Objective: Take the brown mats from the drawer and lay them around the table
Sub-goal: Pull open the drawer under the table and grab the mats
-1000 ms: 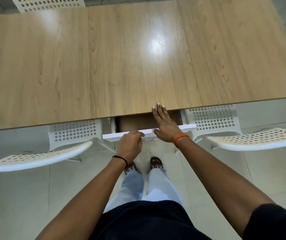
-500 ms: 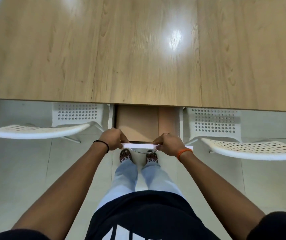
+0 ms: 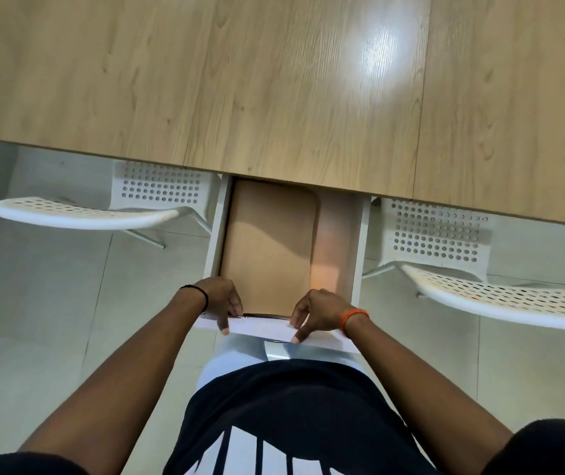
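Gripping the drawer front (image 3: 260, 329) with both hands (image 3: 221, 298) (image 3: 318, 311), I risk yanking it off its runners, spilling the brown mats (image 3: 269, 248).

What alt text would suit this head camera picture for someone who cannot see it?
Seen from above, a person's left hand and right hand grip the white front of an open drawer under a wooden table. Brown mats lie inside; white perforated chairs stand either side.
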